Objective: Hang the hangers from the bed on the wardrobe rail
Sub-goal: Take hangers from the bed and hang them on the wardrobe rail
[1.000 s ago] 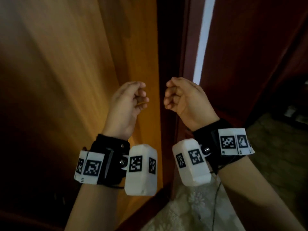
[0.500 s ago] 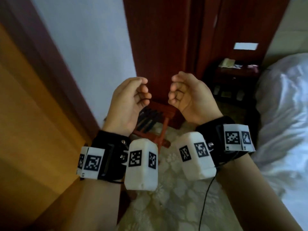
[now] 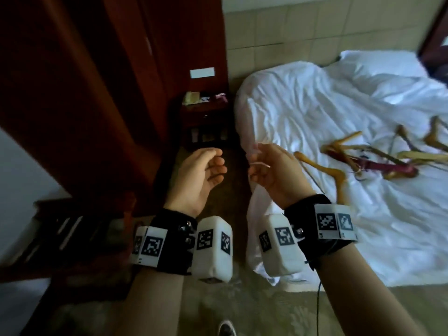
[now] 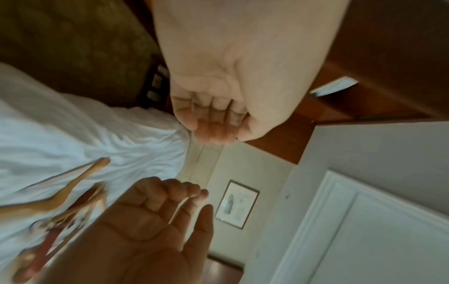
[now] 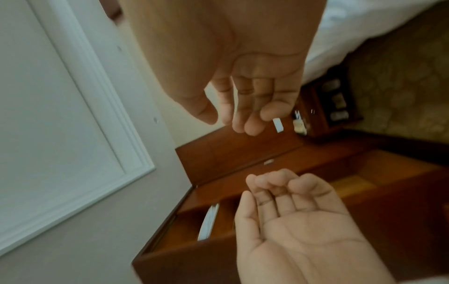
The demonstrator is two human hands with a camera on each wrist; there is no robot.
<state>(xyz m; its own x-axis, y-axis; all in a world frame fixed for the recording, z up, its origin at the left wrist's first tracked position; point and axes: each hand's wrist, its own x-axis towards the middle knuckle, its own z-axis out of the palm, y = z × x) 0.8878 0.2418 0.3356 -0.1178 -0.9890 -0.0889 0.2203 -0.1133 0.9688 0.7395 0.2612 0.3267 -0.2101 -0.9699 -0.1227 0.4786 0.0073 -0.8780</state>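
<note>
Fingers (image 3: 213, 166) of the left hand (image 3: 196, 180) and right hand (image 3: 274, 175) hang loosely curled, holding nothing, side by side. Beyond them the bed (image 3: 303, 98) spreads its rumpled white sheet; wooden hangers (image 3: 358, 158), curved and tan, lie tangled on it near the right hand. A dark wooden wardrobe (image 3: 84, 81) stands to the left.

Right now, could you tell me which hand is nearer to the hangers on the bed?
Right. The right hand hangs over the bed's near edge, just short of the hangers. The left hand is farther off, over the floor beside the bed. Both hold nothing.
</note>
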